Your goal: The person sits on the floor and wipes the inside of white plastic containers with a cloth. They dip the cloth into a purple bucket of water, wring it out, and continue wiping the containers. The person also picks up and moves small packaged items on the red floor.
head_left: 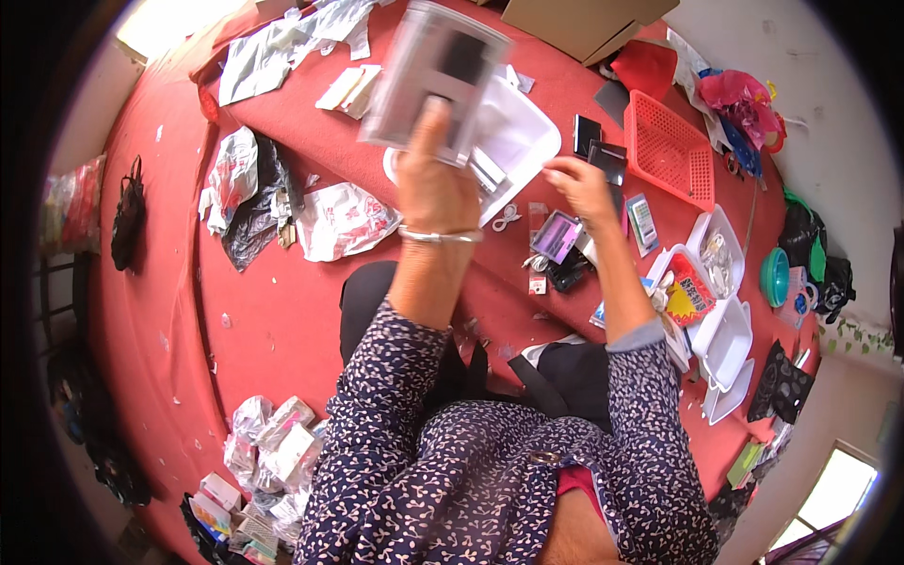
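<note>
My left hand (439,184) is raised in front of me and grips a flat, transparent plastic case (414,99). A dark rectangle shows in the case, which is smeared by motion. Behind it, partly hidden, a white plastic tub (529,127) holds a few small pieces. My right hand (582,193) is beside the tub's right rim, its fingers bent and pressed together; anything between them is too small to make out. Below that hand lie a small case with a purple face (558,235) and a white coiled cable (507,218).
A red plastic basket (670,151) stands at the right, near black boxes (607,162). White lidded containers (723,330) sit farther right. Plastic bags (347,221) lie on the red cloth (282,330) at left, and bagged packets (278,447) are heaped at lower left. A cardboard box (574,28) stands at the back.
</note>
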A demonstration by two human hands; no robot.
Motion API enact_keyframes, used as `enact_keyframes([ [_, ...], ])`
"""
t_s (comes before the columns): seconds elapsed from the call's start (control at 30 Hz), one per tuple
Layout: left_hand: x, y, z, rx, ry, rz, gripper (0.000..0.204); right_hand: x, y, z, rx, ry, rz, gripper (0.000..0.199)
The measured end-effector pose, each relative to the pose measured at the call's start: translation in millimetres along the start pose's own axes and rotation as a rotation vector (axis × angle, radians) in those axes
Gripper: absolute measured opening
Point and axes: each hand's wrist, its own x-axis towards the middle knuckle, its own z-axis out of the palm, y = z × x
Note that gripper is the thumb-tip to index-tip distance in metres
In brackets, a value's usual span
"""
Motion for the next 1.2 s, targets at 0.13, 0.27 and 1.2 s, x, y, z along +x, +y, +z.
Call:
enact_keyframes([
  [0.13, 18, 28, -6, -0.093, 0.119, 0.047, 0.028, 32, 10, 55, -0.265, 0.025, -0.231, 0.023],
  [0.27, 25, 25, -14, -0.15, 0.199, -0.058, 0.025, 51, 36, 75, -0.324, 0.02, -0.174, 0.024],
  [1.2, 34, 31, -23, -0.257, 0.169, -0.141, 0.02, 77, 48, 65, -0.421, -0.18, -0.09, 0.043],
])
